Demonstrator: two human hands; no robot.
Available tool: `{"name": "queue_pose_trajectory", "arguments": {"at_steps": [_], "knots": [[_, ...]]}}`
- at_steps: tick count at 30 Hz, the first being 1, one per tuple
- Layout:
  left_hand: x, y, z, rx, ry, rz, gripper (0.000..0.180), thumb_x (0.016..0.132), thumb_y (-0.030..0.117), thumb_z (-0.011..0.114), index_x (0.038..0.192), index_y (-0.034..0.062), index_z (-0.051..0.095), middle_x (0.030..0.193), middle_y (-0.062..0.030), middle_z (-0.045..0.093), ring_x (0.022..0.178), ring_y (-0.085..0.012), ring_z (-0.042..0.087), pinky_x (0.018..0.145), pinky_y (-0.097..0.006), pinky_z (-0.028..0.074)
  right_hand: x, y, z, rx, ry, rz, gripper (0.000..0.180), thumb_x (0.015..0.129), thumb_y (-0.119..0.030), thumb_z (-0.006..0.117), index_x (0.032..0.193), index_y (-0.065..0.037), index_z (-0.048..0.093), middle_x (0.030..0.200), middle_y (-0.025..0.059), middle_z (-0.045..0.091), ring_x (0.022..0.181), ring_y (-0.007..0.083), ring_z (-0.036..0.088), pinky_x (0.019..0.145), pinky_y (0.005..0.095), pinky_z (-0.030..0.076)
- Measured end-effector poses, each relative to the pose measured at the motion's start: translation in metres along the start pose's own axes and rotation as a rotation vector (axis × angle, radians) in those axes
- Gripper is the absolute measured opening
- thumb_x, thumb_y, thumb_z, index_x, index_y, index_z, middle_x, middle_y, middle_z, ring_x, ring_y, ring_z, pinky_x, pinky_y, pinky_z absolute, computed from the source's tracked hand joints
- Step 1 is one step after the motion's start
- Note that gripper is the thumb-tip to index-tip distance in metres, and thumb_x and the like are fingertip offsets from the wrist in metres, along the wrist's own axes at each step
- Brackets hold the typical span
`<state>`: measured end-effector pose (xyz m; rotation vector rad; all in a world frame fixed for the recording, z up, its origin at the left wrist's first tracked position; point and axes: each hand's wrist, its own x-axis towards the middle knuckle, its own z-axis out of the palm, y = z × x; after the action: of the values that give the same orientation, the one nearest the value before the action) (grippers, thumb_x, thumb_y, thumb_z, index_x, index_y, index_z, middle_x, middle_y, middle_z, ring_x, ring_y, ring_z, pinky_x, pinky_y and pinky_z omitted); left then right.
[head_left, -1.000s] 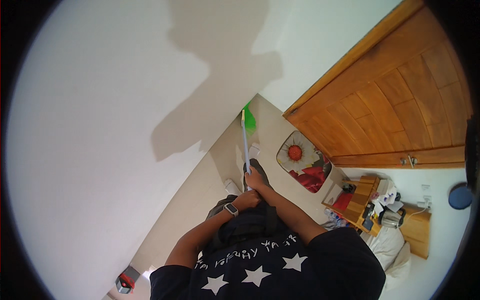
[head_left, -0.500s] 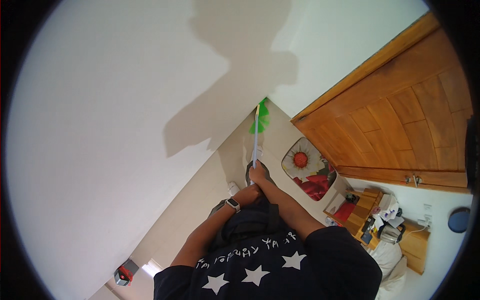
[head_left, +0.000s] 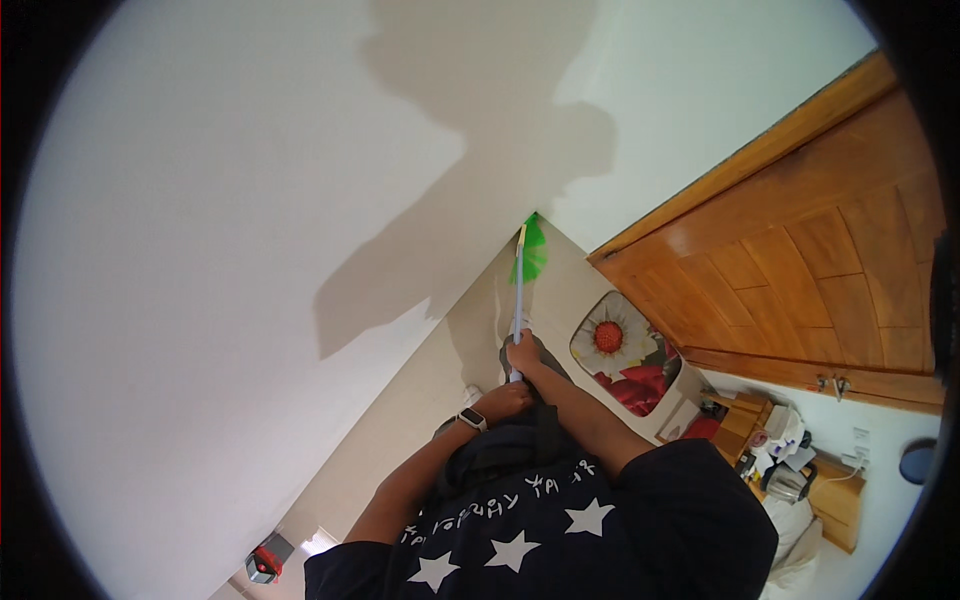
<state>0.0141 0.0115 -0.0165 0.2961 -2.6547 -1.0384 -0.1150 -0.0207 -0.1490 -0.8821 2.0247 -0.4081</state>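
Head view: your right hand (head_left: 523,355) and left hand (head_left: 503,400) clench a pole (head_left: 518,300); its green brush (head_left: 531,250) touches the wall corner (head_left: 545,215). Sweeping seems underway; next, steady strokes.

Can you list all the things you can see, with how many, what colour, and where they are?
broom: one, pale handle with green bristles, at the corner of the floor
wall: one, white, left side, with a shadow
door: one, brown wood, right
flower picture: one, white and red, by the door
wooden furniture: one, brown, lower right, cluttered
wristwatch: one, dark, left wrist
right hand: one, gripping the handle
left hand: one, just below
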Motion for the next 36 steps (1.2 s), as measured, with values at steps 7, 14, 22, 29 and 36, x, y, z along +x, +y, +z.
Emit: {"name": "queue_pose_trajectory", "arguments": {"at_steps": [7,14,22,29,36], "knots": [[-0.008,-0.014,0.009,-0.023,0.043,0.060,0.020,0.079,0.006,0.055,0.094,-0.0008,0.065,0.100,-0.0170,0.065,0.100,-0.0338,0.060,0.090,-0.040,0.051,-0.021,-0.030,-0.009,0.172,-0.031,0.064,0.049,0.083,-0.019,0.061,0.129,-0.006,0.051,0.103,0.0230,0.068,0.077,0.0381,0.070,0.077,0.0450,0.056],[0.011,-0.003,0.010,-0.056,-0.091,0.106,0.021,0.081,0.006,0.054,0.096,-0.0020,0.065,0.098,-0.0180,0.066,0.100,-0.0350,0.061,0.091,-0.041,0.050,-0.035,-0.022,-0.037,0.221,0.020,0.136,0.049,0.084,-0.012,0.059,0.131,-0.004,0.050,0.100,0.0207,0.069,0.052,0.0287,0.067,0.048,0.0397,0.055],[0.008,-0.004,0.039,-0.050,-0.052,0.161,0.019,0.081,0.007,0.053,0.091,-0.0030,0.065,0.095,-0.0193,0.065,0.096,-0.0352,0.061,0.089,-0.041,0.049,-0.046,0.000,-0.044,0.298,0.128,0.130,0.051,0.085,-0.012,0.059,0.134,-0.002,0.047,0.081,0.0214,0.069,0.046,0.0279,0.064,0.047,0.0408,0.054],[-0.031,0.022,0.036,0.047,-0.108,0.087,0.021,0.081,0.009,0.054,0.093,-0.0011,0.067,0.088,-0.0175,0.066,0.092,-0.0340,0.063,0.086,-0.041,0.050,-0.065,0.010,-0.002,0.359,-0.018,0.051,0.054,0.085,-0.014,0.061,0.135,0.000,0.046,0.087,0.0196,0.069,0.045,0.0263,0.063,0.046,0.0395,0.053],[-0.063,0.041,0.053,0.160,-0.001,0.089,0.018,0.080,0.011,0.056,0.088,0.0032,0.070,0.084,-0.0125,0.068,0.089,-0.0295,0.063,0.086,-0.038,0.050,-0.071,0.039,0.042,0.145,0.040,-0.125,0.054,0.085,-0.015,0.062,0.135,-0.001,0.046,0.091,0.0186,0.069,0.045,0.0262,0.063,0.046,0.0392,0.054]]}}
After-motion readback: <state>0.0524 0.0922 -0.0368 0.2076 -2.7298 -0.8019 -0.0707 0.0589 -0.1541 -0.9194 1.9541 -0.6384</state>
